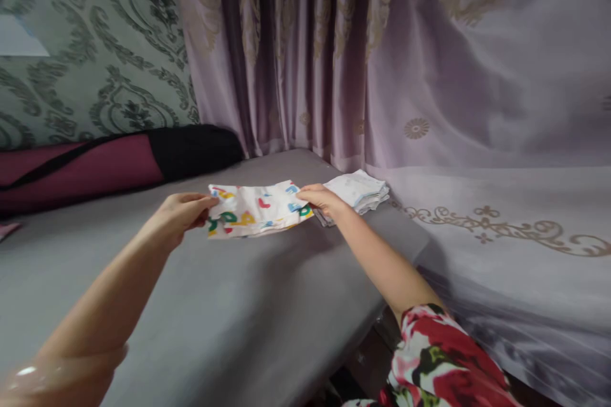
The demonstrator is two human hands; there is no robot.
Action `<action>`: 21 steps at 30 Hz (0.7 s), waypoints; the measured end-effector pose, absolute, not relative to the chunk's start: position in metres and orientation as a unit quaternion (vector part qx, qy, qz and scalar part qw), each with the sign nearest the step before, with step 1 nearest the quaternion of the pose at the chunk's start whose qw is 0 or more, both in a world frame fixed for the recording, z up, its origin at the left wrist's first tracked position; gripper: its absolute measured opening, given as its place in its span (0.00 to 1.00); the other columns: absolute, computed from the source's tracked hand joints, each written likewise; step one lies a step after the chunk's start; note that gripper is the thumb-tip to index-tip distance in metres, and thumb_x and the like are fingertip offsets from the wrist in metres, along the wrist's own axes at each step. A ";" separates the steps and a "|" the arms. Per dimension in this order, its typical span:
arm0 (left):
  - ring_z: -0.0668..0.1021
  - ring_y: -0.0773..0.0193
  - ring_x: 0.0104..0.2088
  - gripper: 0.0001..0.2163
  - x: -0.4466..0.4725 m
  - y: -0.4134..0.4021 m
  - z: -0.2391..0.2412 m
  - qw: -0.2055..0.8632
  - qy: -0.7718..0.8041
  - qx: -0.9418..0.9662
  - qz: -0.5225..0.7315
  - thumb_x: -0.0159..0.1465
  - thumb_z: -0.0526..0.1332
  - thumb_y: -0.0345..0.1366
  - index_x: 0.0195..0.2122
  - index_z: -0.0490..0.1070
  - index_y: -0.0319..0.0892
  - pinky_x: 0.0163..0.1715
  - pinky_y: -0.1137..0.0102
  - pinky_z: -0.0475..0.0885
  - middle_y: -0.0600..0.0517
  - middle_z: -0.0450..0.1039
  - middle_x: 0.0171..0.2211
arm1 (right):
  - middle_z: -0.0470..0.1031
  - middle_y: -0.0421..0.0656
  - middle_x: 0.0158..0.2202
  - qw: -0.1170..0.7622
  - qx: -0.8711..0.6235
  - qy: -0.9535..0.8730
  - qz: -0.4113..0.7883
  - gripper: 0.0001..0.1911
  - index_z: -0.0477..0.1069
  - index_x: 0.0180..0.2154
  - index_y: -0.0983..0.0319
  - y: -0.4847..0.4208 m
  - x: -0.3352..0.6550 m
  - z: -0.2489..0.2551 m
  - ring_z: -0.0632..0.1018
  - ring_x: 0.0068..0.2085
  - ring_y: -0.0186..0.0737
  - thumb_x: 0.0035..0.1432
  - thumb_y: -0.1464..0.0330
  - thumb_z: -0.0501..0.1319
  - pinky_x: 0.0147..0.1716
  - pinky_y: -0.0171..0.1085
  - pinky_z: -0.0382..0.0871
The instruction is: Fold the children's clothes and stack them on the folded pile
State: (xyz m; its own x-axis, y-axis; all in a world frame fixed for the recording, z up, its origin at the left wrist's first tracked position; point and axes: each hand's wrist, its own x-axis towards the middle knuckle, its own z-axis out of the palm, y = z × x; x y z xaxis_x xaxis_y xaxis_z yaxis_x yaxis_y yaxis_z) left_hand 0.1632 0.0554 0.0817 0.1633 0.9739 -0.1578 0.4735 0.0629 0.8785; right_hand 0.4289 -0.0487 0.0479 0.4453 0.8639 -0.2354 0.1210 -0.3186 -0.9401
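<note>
A small white cloth printed with coloured letters (258,208) is folded flat and held just above the grey bed surface (229,305). My left hand (184,213) pinches its left edge. My right hand (321,199) pinches its right edge. Both arms reach forward over the bed. Right behind my right hand lies a stack of folded white cloths (359,191) on the bed's far corner.
A maroon and black rolled bolster (109,165) lies along the patterned wall at the back left. Lilac curtains (382,76) hang behind and to the right, draping down beside the bed. A red floral sleeve (443,362) shows at the bottom right.
</note>
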 end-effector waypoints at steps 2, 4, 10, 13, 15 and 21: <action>0.67 0.72 0.18 0.08 0.200 0.051 0.082 0.515 0.529 0.614 0.279 0.50 0.66 0.36 0.27 0.75 0.36 0.21 0.76 0.66 0.57 0.65 0.16 | 0.68 0.34 0.18 0.468 -0.726 -0.342 0.369 0.05 0.70 0.23 0.63 -0.064 0.462 0.062 0.70 0.22 0.29 0.48 0.76 0.58 0.23 0.27 0.61; 0.67 0.71 0.18 0.09 0.237 0.048 0.081 0.548 0.490 0.617 0.281 0.49 0.65 0.36 0.28 0.75 0.36 0.21 0.75 0.65 0.56 0.65 0.16 | 0.64 0.33 0.16 0.455 -0.756 -0.344 0.321 0.07 0.68 0.21 0.64 -0.079 0.492 0.077 0.67 0.20 0.28 0.47 0.77 0.58 0.21 0.27 0.58; 0.71 0.70 0.19 0.06 0.331 0.030 0.076 0.611 0.402 0.613 0.300 0.48 0.64 0.34 0.26 0.72 0.38 0.19 0.77 0.61 0.54 0.68 0.17 | 0.71 0.37 0.21 0.403 -0.844 -0.326 0.141 0.07 0.75 0.29 0.66 -0.100 0.574 0.098 0.71 0.24 0.30 0.48 0.76 0.58 0.22 0.27 0.60; 0.73 0.69 0.20 0.06 0.365 0.018 0.071 0.636 0.375 0.609 0.291 0.48 0.65 0.35 0.25 0.71 0.38 0.20 0.77 0.61 0.54 0.69 0.18 | 0.75 0.40 0.25 0.348 -0.871 -0.340 0.073 0.10 0.77 0.34 0.67 -0.100 0.611 0.094 0.74 0.26 0.32 0.51 0.75 0.58 0.24 0.27 0.62; 0.74 0.69 0.20 0.07 0.384 0.010 0.066 0.651 0.371 0.598 0.284 0.49 0.66 0.36 0.26 0.71 0.38 0.20 0.77 0.61 0.54 0.69 0.18 | 0.76 0.42 0.27 0.321 -0.880 -0.347 0.049 0.12 0.78 0.36 0.67 -0.100 0.630 0.090 0.75 0.28 0.33 0.50 0.75 0.58 0.26 0.27 0.64; 0.77 0.68 0.21 0.08 0.421 -0.004 0.045 0.676 0.380 0.565 0.282 0.53 0.66 0.34 0.32 0.71 0.38 0.20 0.77 0.63 0.55 0.70 0.20 | 0.80 0.44 0.32 0.280 -0.890 -0.360 0.020 0.16 0.79 0.39 0.65 -0.100 0.659 0.084 0.78 0.36 0.37 0.48 0.78 0.59 0.33 0.28 0.66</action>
State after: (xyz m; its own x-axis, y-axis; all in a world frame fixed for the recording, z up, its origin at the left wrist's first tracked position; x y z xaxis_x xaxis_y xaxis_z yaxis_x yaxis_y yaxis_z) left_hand 0.4214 -0.0043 0.0447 0.5521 0.8106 -0.1952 0.0488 0.2023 0.9781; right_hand 0.6591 -0.1003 0.0844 0.7396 0.6522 0.1665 0.6300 -0.5838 -0.5121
